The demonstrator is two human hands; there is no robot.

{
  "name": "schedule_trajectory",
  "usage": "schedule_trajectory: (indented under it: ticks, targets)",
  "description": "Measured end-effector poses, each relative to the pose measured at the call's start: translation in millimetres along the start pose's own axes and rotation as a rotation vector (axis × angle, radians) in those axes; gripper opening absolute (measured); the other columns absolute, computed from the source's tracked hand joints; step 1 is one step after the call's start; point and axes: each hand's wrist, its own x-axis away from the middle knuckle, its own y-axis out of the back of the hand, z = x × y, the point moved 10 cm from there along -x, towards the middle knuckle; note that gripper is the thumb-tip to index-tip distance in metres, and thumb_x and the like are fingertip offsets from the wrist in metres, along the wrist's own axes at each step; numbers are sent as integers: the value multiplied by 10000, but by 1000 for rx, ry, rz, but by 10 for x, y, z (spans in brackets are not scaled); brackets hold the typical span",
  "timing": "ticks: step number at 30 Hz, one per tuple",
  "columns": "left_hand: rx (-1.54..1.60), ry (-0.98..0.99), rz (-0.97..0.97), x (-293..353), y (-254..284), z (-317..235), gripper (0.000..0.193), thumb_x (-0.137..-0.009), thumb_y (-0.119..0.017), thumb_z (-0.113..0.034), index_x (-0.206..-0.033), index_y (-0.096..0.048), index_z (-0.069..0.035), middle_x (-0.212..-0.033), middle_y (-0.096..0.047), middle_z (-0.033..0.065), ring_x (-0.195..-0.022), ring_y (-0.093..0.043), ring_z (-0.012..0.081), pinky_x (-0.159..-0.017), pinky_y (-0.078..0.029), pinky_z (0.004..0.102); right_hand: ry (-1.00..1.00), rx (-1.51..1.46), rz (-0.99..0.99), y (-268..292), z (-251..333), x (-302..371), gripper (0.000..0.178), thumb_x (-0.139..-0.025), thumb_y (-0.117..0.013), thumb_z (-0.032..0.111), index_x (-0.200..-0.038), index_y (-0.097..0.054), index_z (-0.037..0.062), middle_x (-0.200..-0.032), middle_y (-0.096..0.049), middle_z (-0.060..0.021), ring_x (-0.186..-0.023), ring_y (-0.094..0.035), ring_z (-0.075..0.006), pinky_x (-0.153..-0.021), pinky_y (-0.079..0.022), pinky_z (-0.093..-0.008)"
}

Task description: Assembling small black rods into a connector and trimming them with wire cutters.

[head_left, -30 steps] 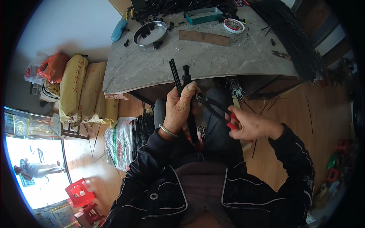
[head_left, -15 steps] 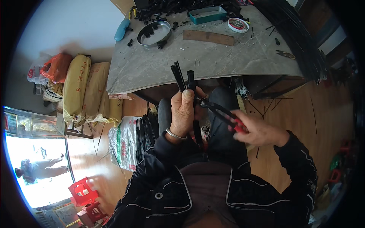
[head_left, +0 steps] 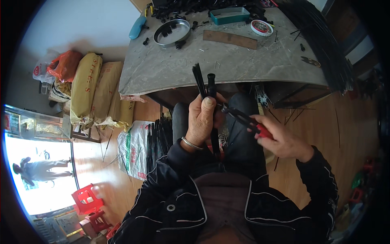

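My left hand point(head_left: 201, 120), a bracelet on its wrist, is closed around a bundle of thin black rods point(head_left: 198, 77) and a thicker black rod with a knobbed end point(head_left: 211, 83). Both stick up past the thumb, and the thicker one seems to run on below the hand. In my right hand point(head_left: 282, 138) are pliers point(head_left: 241, 117) with red grips, their jaws pointing left at my left hand's fingertips. Whatever lies between the jaws is too small to make out.
Ahead stands a grey table point(head_left: 162, 69) bearing a round metal dish point(head_left: 185, 27), a green tray point(head_left: 219, 18), a flat brown strip point(head_left: 229, 39) and a white round container point(head_left: 262, 27). Long black rods point(head_left: 321, 44) drape over its right side. Full sacks point(head_left: 86, 87) stand left.
The pliers and both hands keep nearly the same hold. My view has shifted slightly, so hands and table sit a little differently in the picture.
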Motion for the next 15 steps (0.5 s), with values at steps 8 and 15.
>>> schedule_trajectory:
  ticks: [8,15]
  targets:
    - [-37,-19,48,-8,-103,-52,468,-928,-562,-473,-960,-571,-6,-601,-498,-11,-453,-448,63,-432,-345,212,-513,-1112,463,-553,-335,350,226,-867,-628,143,-1038,-527,35,-751,-612,-95,-593,-618,-141,-502,-495,-247]
    - [-32,38,15,-26,-31,22,410,-940,-565,-430,-951,-578,-20,-603,-498,-13,-444,-443,62,-422,-342,208,-131,-202,113,80,-26,-16,327,-885,-597,157,-1156,-514,-5,-789,-600,-22,-640,-563,-94,-607,-463,-217]
